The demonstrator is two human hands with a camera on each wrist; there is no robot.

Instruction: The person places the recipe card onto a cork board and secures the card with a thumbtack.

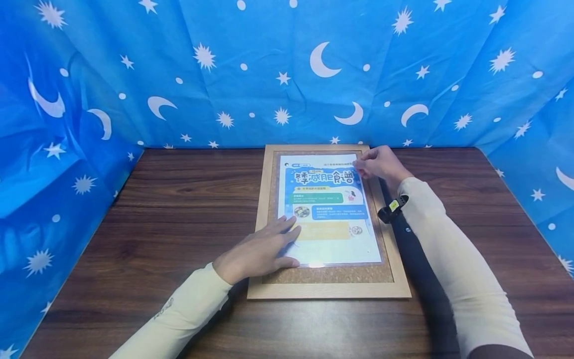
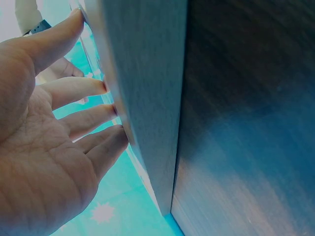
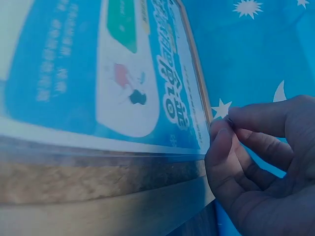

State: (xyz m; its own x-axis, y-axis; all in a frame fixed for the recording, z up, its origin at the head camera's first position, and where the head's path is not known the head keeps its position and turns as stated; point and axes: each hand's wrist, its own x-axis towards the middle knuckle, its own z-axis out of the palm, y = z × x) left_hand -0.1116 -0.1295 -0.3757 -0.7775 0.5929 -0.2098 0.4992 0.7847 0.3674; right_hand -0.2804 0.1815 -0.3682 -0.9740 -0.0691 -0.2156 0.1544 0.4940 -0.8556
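A printed sheet (image 1: 329, 249) in a clear plastic sleeve lies on a wood-framed cork board (image 1: 332, 275). It carries Chinese lettering and blue, green and yellow panels. My left hand (image 1: 262, 249) rests with spread fingertips on the sheet's lower left edge; the left wrist view has its palm beside the board's frame (image 2: 142, 98). At the sheet's upper right corner is my right hand (image 1: 381, 164). Its thumb and forefinger pinch a small dark pin-like thing (image 3: 230, 121), mostly hidden by the fingertips. Whether this touches the sheet I cannot tell.
The board lies on a dark wood-grain table (image 1: 193, 199), its far edge close to the blue curtain (image 1: 269, 75) with white moons and stars. That curtain also hangs along both sides. A black band (image 1: 393, 209) is on my right wrist.
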